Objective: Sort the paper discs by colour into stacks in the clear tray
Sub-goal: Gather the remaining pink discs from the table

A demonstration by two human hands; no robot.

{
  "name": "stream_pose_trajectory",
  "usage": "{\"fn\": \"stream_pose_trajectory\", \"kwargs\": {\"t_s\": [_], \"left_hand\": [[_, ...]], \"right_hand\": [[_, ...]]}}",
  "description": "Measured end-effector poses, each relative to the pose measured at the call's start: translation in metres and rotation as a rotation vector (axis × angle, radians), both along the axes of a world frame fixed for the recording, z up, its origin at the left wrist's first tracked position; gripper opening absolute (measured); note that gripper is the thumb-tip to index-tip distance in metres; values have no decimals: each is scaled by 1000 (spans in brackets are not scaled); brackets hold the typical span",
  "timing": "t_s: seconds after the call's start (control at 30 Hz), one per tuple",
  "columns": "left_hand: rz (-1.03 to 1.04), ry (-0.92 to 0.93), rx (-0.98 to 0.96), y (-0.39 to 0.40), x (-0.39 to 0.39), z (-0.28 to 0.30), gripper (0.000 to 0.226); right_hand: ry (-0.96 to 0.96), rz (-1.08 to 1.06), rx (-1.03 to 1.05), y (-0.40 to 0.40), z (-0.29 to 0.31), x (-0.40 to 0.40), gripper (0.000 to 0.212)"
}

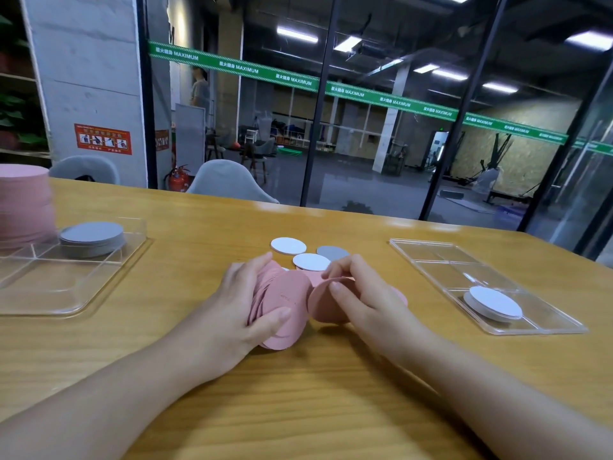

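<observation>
Head camera gives me the whole scene: a yellow wooden table [298,393] with both bare forearms reaching in from the bottom edge. My left hand [238,303] grips a thick bundle of pink round paper discs [285,300] standing on edge on the table, thumb across the front face and fingers curled over the top. My right hand [361,293] pinches a single pink paper disc [323,303] by its upper rim between thumb and fingertips; that disc is tilted and sits just beside the bundle, touching it as far as I can make out, though the overlap is hard to read.

Just beyond the hands lie two loose white paper discs [288,245] and one loose grey paper disc [331,251], flat on the wood.

To the left is a clear plastic divided tray [66,293] with a low stack of grey discs [92,236] in its far compartment and a tall stack of pink discs [23,207] at the frame edge. To the right, a second clear divided tray [431,257] holds a short stack of white discs [494,303] in a near compartment.
</observation>
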State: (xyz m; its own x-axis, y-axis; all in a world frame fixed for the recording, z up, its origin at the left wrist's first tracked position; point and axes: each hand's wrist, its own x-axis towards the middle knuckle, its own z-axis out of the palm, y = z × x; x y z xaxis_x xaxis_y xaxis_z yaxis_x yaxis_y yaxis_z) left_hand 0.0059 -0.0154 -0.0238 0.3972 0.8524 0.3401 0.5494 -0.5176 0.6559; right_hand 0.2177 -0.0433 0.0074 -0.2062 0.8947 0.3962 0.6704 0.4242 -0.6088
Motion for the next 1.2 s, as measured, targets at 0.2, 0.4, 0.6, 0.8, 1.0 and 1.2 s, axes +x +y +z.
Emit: {"fn": "stream_pose_trajectory", "kwargs": {"t_s": [0.2,0.4,0.6,0.8,1.0,1.2], "left_hand": [[10,-16,25,1,0,-1,88],[45,-24,17,0,1,-1,77],[55,-34,14,-1,2,0,75],[54,-39,10,-2,0,0,76],[48,-24,1,-3,0,2,76],[47,-11,-1,-4,-1,3,76]], "right_hand": [[107,115,-13,4,-8,-21,24],[-155,111,27,4,-27,-25,23],[-258,28,149,-5,-23,-29,26],[-394,-28,-52,-20,2,-18,36],[-537,141,-427,-23,24,1,48],[-519,105,-511,-19,23,0,36]]}}
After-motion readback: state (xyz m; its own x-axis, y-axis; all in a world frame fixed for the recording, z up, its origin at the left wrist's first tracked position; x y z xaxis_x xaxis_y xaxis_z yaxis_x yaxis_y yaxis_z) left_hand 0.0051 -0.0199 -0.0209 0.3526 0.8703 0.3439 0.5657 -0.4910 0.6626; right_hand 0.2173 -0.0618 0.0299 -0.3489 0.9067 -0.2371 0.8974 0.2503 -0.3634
